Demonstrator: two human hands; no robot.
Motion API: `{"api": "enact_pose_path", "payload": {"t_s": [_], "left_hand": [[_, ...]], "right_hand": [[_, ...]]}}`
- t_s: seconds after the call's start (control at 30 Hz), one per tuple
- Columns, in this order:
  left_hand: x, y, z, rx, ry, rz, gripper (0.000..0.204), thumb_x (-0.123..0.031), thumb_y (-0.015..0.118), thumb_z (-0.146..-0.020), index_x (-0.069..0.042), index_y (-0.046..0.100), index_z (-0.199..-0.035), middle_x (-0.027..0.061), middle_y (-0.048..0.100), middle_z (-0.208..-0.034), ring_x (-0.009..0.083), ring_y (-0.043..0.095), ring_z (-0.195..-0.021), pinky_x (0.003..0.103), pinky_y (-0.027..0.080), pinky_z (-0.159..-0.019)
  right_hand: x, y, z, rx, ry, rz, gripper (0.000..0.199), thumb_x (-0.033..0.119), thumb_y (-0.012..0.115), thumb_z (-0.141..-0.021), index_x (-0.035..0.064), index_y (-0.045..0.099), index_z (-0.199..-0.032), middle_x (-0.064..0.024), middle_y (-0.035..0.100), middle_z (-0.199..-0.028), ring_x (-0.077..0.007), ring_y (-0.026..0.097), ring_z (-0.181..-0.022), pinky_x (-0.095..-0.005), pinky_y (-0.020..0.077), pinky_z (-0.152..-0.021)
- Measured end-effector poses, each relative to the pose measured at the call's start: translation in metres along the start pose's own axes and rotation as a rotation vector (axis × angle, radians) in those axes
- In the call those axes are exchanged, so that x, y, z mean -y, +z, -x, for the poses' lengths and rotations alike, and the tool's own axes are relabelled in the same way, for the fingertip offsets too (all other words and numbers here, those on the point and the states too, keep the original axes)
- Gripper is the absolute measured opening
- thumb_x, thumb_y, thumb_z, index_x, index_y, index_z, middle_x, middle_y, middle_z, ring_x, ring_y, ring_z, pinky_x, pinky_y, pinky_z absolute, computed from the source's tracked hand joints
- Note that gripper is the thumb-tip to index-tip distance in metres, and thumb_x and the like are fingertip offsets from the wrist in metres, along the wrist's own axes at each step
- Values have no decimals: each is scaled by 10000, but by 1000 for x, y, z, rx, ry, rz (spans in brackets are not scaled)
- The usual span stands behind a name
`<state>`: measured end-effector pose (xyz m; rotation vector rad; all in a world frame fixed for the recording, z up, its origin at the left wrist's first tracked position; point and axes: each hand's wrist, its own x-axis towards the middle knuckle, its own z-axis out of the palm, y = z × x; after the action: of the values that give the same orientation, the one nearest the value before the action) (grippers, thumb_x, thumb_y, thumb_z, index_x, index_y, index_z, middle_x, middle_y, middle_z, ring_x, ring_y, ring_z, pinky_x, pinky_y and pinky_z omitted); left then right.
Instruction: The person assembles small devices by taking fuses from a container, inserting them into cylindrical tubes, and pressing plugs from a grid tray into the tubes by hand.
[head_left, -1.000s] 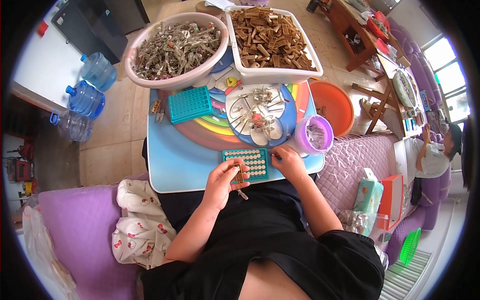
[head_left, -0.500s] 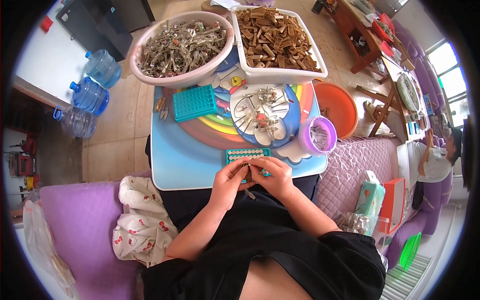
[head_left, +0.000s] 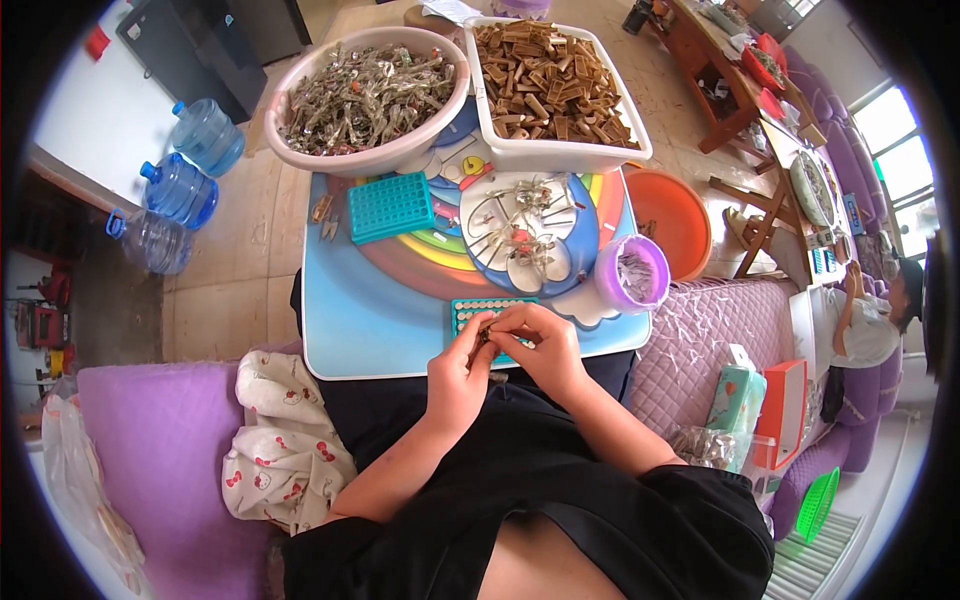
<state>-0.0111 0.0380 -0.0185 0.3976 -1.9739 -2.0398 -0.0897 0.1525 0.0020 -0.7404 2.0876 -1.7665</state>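
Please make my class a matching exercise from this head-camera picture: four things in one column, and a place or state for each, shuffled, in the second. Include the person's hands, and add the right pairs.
Things
1. Left hand and right hand
2. White rectangular tub
3. Orange basin
4. Purple container

Places and states
A. Off the table, beyond its right edge
B. Fingertips together at a small part, mostly hidden
C. Holding thin pale strips
D. Heaped with brown pieces

Right pairs: 1-B, 2-D, 3-A, 4-C

The 2 racks are teal, the pieces brown, the pail purple; a rainbow pattern marks the blue tabletop.
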Motion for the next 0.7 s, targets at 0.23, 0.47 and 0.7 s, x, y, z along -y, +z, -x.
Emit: {"api": "enact_pose_path", "payload": {"t_s": [0.23,0.47,0.7], "left_hand": [[-4,0,-1,-31,103,-192,297,-3,560,-882,10,533,-1178,138,666,-913,109,627,-847,233,478,-735],[2,-12,-9,93,-296,664,297,-52,528,-907,22,531,-1195,132,610,-1090,214,608,-985,361,517,-875],[13,-25,-19,103,-409,905,277,-67,572,-882,-33,568,-1157,130,616,-1083,251,608,-1003,399,505,-899]], "right_hand": [[-13,7,-2,-36,185,-382,94,-9,643,-815,-8,550,-831,-68,550,-929,-131,567,-860,-271,501,-756],[-10,-2,-8,164,401,-887,186,89,618,-868,55,479,-986,-16,536,-921,-113,545,-871,-268,469,-768],[-35,-89,-150,-218,-86,440,197,186,628,-810,29,671,-920,-75,609,-648,-126,570,-598,-281,474,-592]]}}
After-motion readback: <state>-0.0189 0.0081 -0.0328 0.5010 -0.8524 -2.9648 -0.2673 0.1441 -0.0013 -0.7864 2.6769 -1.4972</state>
